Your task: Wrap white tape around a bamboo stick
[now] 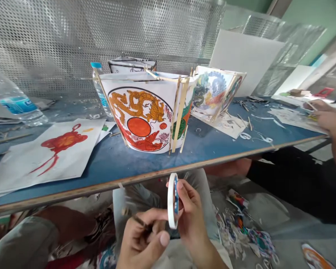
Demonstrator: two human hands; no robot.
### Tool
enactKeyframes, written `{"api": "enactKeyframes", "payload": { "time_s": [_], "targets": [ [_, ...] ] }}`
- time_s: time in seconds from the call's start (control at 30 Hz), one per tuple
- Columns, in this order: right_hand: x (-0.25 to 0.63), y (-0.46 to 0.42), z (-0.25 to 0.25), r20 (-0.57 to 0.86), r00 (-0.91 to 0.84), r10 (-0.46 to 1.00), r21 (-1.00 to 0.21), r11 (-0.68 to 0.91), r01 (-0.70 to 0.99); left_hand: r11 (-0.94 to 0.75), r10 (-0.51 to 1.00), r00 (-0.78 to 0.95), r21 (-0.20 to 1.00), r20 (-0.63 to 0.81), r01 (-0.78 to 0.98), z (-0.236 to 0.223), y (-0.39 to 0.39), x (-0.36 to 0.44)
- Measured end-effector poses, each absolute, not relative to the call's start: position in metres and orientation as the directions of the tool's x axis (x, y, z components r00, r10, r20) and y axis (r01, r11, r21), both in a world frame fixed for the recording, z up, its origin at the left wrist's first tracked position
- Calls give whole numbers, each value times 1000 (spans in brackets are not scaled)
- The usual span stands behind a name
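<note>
My right hand (190, 213) holds a thin roll of white tape (173, 200) on edge, below the table's front edge. My left hand (141, 239) pinches a short thin stick (134, 217) right beside the roll, thumb forward. Both hands hover over my lap. On the blue table (109, 160) just above them stands a paper lantern (145, 112) with an orange dragon and red disc, framed by bamboo sticks.
A second painted lantern (217, 91) stands to the right. A sheet with a red drawing (49, 153) lies at the left, with plastic water bottles (15, 102) behind. Another person's hand (329, 119) works at the far right. Paper scraps (246, 231) litter the floor.
</note>
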State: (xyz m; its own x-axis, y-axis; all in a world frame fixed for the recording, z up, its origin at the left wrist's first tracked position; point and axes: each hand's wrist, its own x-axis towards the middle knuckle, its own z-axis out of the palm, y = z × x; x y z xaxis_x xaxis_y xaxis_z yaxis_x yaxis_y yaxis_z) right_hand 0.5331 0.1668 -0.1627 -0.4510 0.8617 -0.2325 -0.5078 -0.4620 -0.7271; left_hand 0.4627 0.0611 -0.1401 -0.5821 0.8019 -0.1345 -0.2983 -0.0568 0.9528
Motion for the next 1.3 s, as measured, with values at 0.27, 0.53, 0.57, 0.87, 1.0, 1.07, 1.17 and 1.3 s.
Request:
{"api": "enactKeyframes", "payload": {
  "time_s": [0.27, 0.53, 0.57, 0.87, 1.0, 1.07, 1.17, 1.3],
  "targets": [
    [535, 150, -174, -195, -536, 821, -737, -484, -473, -104, 770, -631, 955, -99, -276, -129, 61, 457],
    [555, 140, -174, -54, -854, 517, -620, -688, -378, -224, 633, -728, 838, -263, -498, -98, 62, 467],
    [557, 140, -174, -26, -868, 497, -621, -688, -376, -239, 643, -729, 843, -235, -482, -99, 61, 466],
    [557, 136, -169, -50, -853, 520, -548, -728, -412, -279, 801, -591, 811, -99, -514, -114, 50, 456],
    [558, 131, -157, -139, -858, 494, -446, -805, -391, -253, 812, -565, 783, -148, -569, -118, 49, 456],
    [558, 128, -153, -139, -861, 489, -427, -814, -394, -269, 797, -577, 753, -176, -601, -115, 49, 457],
    [557, 126, -148, -62, -859, 509, -472, -773, -424, -287, 796, -558, 668, -233, -687, -108, 49, 457],
    [556, 129, -142, 31, -827, 561, -661, -609, -438, -294, 817, -496, 530, -292, -796, -104, 46, 451]
  ]
}}
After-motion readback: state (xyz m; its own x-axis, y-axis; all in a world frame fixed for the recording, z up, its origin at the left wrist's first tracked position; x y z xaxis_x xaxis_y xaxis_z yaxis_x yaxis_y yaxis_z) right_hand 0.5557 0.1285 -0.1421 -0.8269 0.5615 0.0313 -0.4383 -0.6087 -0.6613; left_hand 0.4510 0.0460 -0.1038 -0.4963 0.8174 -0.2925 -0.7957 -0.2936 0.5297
